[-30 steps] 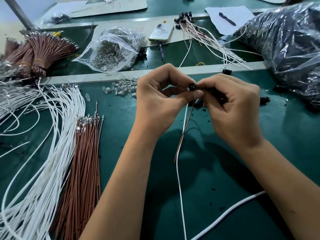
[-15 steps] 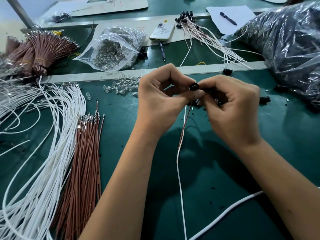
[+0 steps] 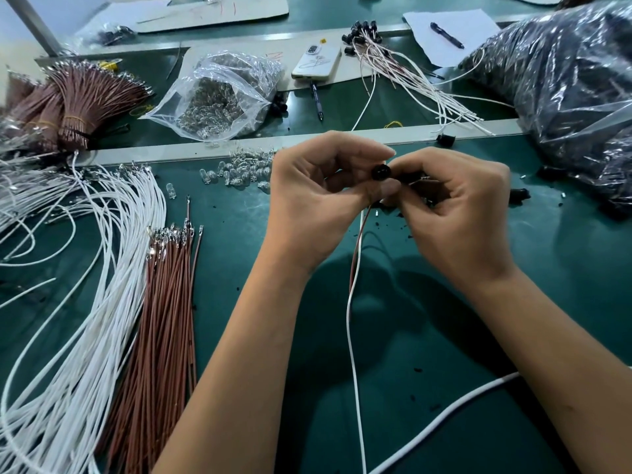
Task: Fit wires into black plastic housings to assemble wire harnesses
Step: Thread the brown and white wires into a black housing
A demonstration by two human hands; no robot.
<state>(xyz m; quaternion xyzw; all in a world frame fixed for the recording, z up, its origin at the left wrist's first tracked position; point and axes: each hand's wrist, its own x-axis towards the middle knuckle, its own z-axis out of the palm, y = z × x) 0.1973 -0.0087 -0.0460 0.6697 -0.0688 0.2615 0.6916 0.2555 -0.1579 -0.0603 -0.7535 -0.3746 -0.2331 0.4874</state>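
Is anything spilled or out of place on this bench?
Yes: small clear bulbs lie scattered loose on the green mat, outside their clear bag. Black crumbs speckle the mat under the hands.

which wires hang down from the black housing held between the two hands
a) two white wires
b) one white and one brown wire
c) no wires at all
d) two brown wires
b: from the black housing, pinched between the left hand and right hand, a white wire and a brown wire run down side by side toward the green table.
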